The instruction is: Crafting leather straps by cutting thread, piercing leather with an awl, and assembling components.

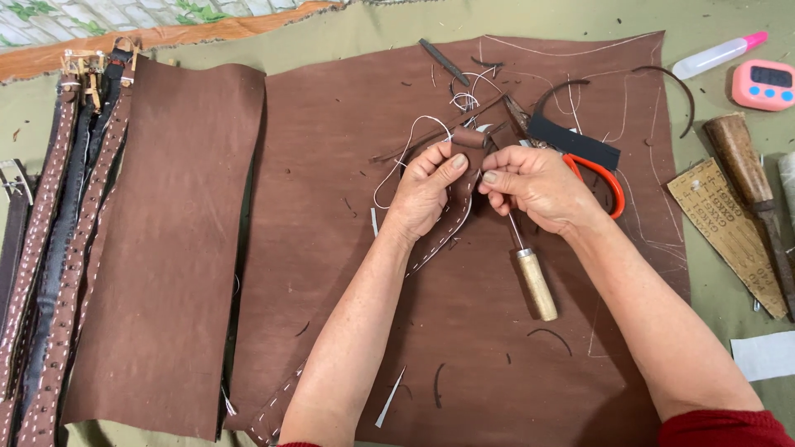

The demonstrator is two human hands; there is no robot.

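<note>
My left hand [426, 189] grips a brown leather strap [457, 217] with white stitching along its edges; the strap's end is folded over at the top. My right hand [538, 186] pinches the same strap from the right, at the fold. White thread [397, 159] loops out to the left of my left hand. An awl with a wooden handle [537, 283] lies just below my right hand, its metal shaft running up under the fingers. Whether the hand holds the awl is unclear.
A large brown leather sheet [464, 331] lies under my hands, a narrower sheet [174, 248] to its left. Finished straps [58, 248] are stacked far left. Orange-handled scissors [604, 178], a wooden-handled tool [749, 178], a pink timer [763, 84] and a glue bottle [716, 54] lie on the right.
</note>
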